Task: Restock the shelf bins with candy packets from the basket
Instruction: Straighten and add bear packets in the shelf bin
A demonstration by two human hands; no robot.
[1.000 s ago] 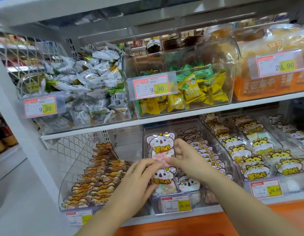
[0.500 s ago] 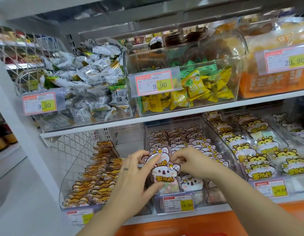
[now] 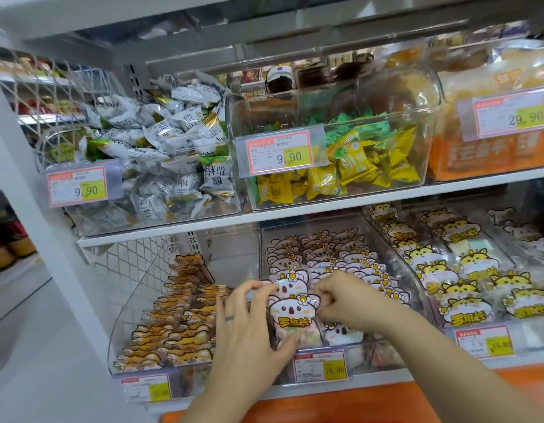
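Koala-shaped candy packet [image 3: 292,314] of white and pink plastic, with a yellow flower at its ear, bears the yellow characters 罗班长. It stands upright between both hands at the front of a clear plastic shelf bin [image 3: 310,224] full of like packets. The left hand [image 3: 249,334] grips its left side, thumb under the lower edge, fingers curled over a second koala packet [image 3: 287,285] just behind. The right hand [image 3: 345,300] pinches its right edge. Just below the hands a red-bordered price tag [image 3: 321,366] reads 16.80. Above the hands a yellow-patched label [image 3: 278,155] on a bin of yellow sweets reads 9.90; up to the right of the right hand another label [image 3: 512,117] reads 29.90.
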